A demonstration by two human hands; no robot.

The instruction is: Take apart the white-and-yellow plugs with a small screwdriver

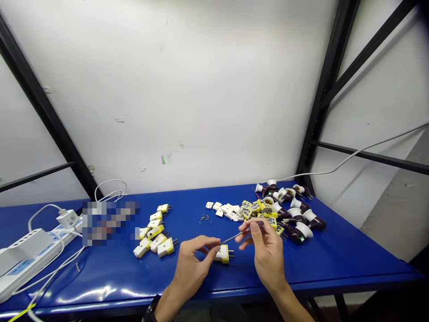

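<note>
A screwdriver (233, 237) with a dark purple handle is in my right hand (268, 250), its shaft sloping down to the left. My left hand (196, 261) has thumb and forefinger pinched together at the driver's tip; what lies between them is too small to make out. Just below and behind those fingertips, a white and yellow plug (222, 255) lies on the blue table with its pins pointing right. My left fingers partly hide it. Beyond the hands is a scatter of small screws (205, 218).
Several white and yellow plugs (156, 242) lie left of my hands. White covers (231, 211) and yellow plug bases (256, 206) are heaped at the right, beside dark lamp holders (296, 214). A power strip (43, 255) with cables occupies the left side of the blue table (114, 273).
</note>
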